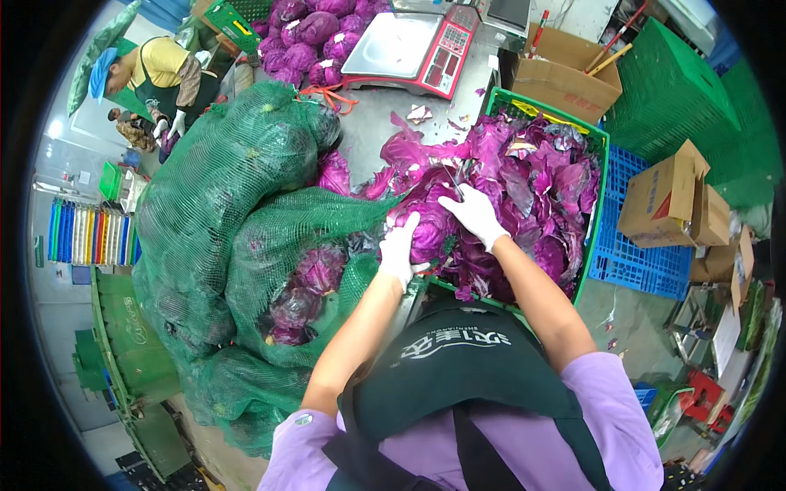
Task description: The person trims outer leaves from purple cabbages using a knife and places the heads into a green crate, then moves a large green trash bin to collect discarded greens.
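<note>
My left hand [398, 250], in a white glove, grips the near left side of a red cabbage [431, 232]. On the cabbage's right side is my gloved right hand [474, 215], closed around what looks like a small knife [454, 179]; only a thin strip of it shows. Loose purple leaves [528, 178] fill a green plastic crate [597, 205] beneath and beyond the right hand. To the left, an open-mouthed green mesh sack [295, 224] has several red cabbages [321, 269] in its opening. More leaves [402, 147] lie on the metal table [374, 116].
A full mesh sack [209, 178] lies at the left. Trimmed cabbages [316, 34] are piled behind, beside a red weighing scale [424, 52]. Cardboard boxes [565, 80], green crates [669, 86] and a blue pallet [620, 245] stand right. A co-worker [166, 73] handles a cabbage at far left.
</note>
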`<state>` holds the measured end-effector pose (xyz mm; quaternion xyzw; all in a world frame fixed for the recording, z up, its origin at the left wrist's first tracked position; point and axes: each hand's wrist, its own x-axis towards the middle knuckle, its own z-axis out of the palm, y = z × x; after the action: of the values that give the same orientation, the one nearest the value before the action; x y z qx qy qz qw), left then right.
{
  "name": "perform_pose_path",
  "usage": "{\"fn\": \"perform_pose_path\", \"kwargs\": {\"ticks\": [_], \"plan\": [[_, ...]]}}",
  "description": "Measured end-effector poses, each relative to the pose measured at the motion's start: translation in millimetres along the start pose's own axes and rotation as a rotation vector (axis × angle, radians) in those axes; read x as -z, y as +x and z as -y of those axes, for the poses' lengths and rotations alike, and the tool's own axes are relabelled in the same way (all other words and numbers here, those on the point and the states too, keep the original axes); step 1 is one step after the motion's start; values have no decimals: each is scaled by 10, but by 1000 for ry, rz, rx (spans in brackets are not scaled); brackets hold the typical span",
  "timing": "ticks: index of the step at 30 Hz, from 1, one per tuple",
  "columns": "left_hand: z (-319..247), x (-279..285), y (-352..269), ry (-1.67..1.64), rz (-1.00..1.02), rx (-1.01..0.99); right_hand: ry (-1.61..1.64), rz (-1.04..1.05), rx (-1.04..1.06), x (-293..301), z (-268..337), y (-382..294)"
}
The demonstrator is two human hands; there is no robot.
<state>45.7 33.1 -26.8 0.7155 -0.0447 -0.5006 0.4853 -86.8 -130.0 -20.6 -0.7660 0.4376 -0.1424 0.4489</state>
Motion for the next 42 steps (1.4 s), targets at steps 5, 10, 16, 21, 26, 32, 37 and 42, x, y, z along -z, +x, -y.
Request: {"fn": "perform_pose_path", "kwargs": {"ticks": [5,10,16,21,26,32,37,42], "plan": [[-76,-420,247,1398,-291,-524,39,-281,181,256,-53,-213],[-469,-718,-203,1078,-272,-670,-325,-10,159,496,36,-353],[-188,-682,9,523,-516,-550,-442,25,441,332,51,-225],[-258,-563,190,421,-264,-415,-666,98,608,365,83,-19],[-73,-627,377,312,-452,-489,-818,109,741,311,117,193],[-414,-619,46,381,-388,-409,-806,139,652,287,190,403],[-242,-523,128,442,-408,-357,-565,143,700,213,369,681],[51,-492,-163,398,-237,-597,-861,138,517,480,-587,1475]]}}
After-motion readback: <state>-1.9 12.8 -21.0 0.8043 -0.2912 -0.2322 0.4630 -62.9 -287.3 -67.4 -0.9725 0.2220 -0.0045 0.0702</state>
